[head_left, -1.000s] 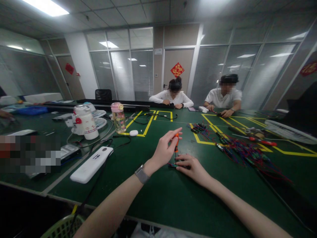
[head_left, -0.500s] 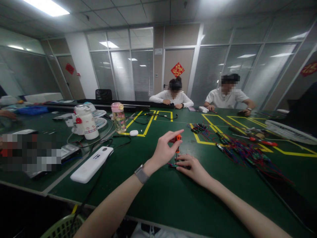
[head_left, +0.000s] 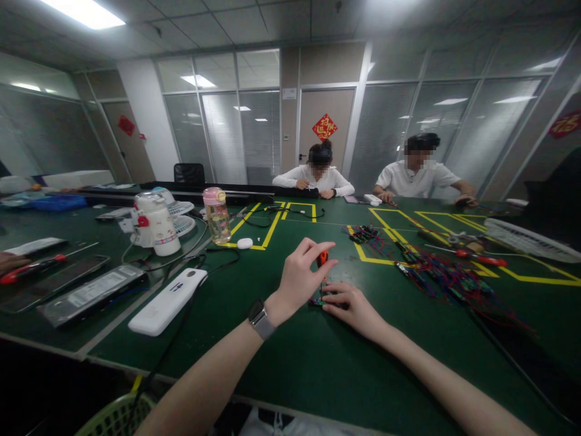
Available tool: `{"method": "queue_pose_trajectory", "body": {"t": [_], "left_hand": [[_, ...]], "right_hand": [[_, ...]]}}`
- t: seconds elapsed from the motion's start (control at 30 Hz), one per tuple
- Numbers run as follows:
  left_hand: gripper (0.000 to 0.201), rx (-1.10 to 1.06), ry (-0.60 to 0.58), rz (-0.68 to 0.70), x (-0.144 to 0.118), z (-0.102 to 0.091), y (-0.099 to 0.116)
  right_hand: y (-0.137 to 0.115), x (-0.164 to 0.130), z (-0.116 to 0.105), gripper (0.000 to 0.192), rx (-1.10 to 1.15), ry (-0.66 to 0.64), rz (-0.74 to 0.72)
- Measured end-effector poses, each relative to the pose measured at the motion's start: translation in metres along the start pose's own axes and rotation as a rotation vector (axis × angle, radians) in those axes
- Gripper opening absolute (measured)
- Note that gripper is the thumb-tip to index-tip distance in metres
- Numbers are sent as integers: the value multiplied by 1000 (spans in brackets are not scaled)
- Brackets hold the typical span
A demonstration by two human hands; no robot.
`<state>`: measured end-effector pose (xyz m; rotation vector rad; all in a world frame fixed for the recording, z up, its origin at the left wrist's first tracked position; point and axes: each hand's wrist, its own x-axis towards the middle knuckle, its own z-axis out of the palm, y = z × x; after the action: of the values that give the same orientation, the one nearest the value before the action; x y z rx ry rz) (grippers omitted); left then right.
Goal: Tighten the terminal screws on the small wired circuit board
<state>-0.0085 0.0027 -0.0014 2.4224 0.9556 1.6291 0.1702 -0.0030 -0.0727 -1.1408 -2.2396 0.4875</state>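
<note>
- Since half a second ago the left hand (head_left: 303, 277) has closed: the forefinger that stuck out straight now curls over the top of the orange-handled screwdriver (head_left: 322, 259), and the whole hand sits a little lower.
- The right hand (head_left: 351, 304) has not shifted; it lies flat, fingertips pressing a small dark part with red and blue leads (head_left: 318, 301) against the table.
- Far right, a seated person's arm (head_left: 463, 195) now stretches further out along the table edge than before.
- At the far left, dark flat panels (head_left: 91, 290) and a red-handled tool (head_left: 27, 269) now show plainly.
- The screwdriver is slim, with a glossy orange plastic grip and a thin dark shaft. Its long axis stands almost upright, handle up, tip down onto the small part, near the middle of the table.
- The left hand pinches the handle narrowly between thumb and fingers; a grey watch (head_left: 260, 318) bands that wrist.
- The green table (head_left: 290, 363) has a matt mat surface marked with yellow tape lines (head_left: 267, 233).
- To the right lies a loose tangle of red and blue wired parts (head_left: 447, 281), thin and springy.
- To the left sit a smooth white oblong case (head_left: 167, 301), a clear pink-capped bottle (head_left: 216, 215) and a white round jug (head_left: 157, 224).
</note>
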Motion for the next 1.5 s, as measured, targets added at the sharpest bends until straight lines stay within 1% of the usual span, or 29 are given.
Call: {"method": "queue_pose_trajectory", "body": {"t": [0.03, 0.1, 0.23, 0.3, 0.4, 0.5, 0.57, 0.67, 0.73, 0.83, 0.9, 1.0, 1.07, 1.13, 1.23, 1.3, 1.43, 1.5], "left_hand": [[28, 33, 6, 5, 0, 0, 0], [29, 49, -18, 35, -1, -2, 1], [39, -65, -91, 86, 2, -3, 5], [36, -85, -75, 58, 3, -3, 5], [25, -37, -20, -24, 3, -2, 4], [25, -18, -24, -91, 3, -3, 3], [28, -70, -40, -112, 4, -3, 1], [33, -218, -59, -121, 5, -2, -2], [29, -237, -45, -126, 6, -1, -3], [21, -144, -4, -109, 6, -2, -2], [23, -114, -20, -83, 5, -2, 1], [33, -173, -85, -43, 5, -3, 4], [37, -233, -104, -38, 5, -3, 4], [34, -234, -87, -47, 5, -3, 3], [26, -128, -25, -79, 5, -3, 2], [28, -96, -18, -87, 6, -4, 1], [38, -227, -84, -54, 6, -4, 1], [37, -237, -80, -56, 6, -3, 1]], "right_hand": [[0, 0, 0, 18, 2, 0, -3], [0, 0, 0, 18, 0, 1, -6], [1, 0, 1, 20, -13, 3, 4], [1, 0, 1, 20, -18, 2, 4], [1, 0, 1, 20, -13, 0, 8], [2, -1, 1, 20, -11, 6, 10], [3, -1, 2, 20, -22, 3, 10], [5, 0, 2, 21, -34, -7, 9], [5, 0, 2, 20, -35, -10, 7], [4, 0, 2, 19, -39, -8, 5], [4, 0, 2, 18, -37, 1, 4], [3, -1, 2, 20, -30, 8, -4], [3, -1, 2, 20, -33, 7, -8], [4, -1, 2, 20, -40, 8, -8], [4, 0, 3, 19, -43, 11, -5], [5, 0, 3, 19, -45, 11, -4], [5, 0, 2, 21, -47, 10, -2], [5, 0, 3, 21, -40, 18, -2]]}}
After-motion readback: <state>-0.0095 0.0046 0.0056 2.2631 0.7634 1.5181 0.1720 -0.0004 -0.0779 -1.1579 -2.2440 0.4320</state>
